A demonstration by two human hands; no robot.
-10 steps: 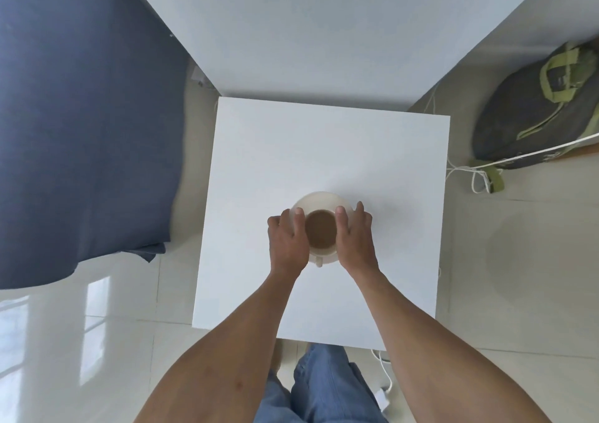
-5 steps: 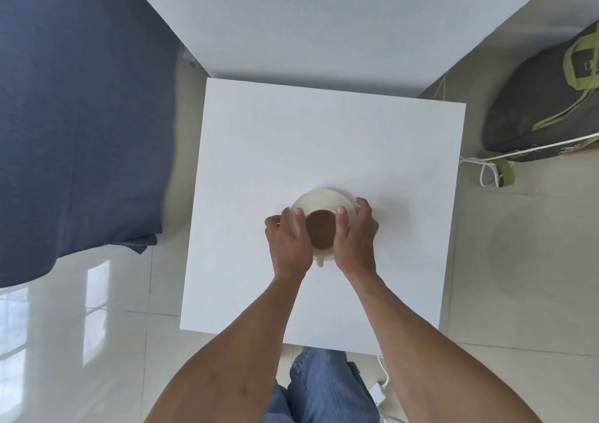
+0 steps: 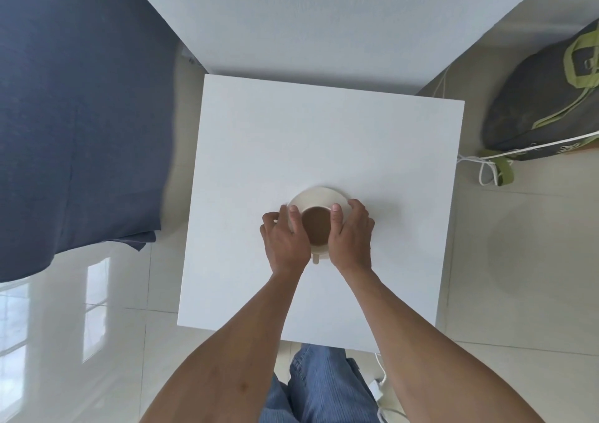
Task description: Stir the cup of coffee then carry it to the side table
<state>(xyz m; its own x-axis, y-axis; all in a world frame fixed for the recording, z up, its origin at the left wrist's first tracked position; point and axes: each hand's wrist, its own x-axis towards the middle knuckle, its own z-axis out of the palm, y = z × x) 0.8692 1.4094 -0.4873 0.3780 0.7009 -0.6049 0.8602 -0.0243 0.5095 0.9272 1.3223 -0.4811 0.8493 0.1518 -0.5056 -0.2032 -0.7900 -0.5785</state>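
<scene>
A white cup of brown coffee [image 3: 317, 226] sits on a white saucer [image 3: 319, 196] over the square white side table [image 3: 324, 137]. My left hand [image 3: 282, 237] grips the saucer's left edge, thumb by the cup's rim. My right hand [image 3: 351, 234] grips the saucer's right edge the same way. The cup's handle pokes out toward me between the two wrists. Whether the saucer touches the tabletop cannot be told. No spoon is visible.
A dark blue bedspread [image 3: 74, 114] fills the left. A grey and green bag [image 3: 544, 98] lies on the tiled floor at the right, with white cables [image 3: 486, 166] beside the table. A white wall rises behind the table. My jeans show below the near edge.
The view has shifted, so the table appears larger and closer. Both hands stay on the saucer in about the same place, fingers slightly more spread around its edges.
</scene>
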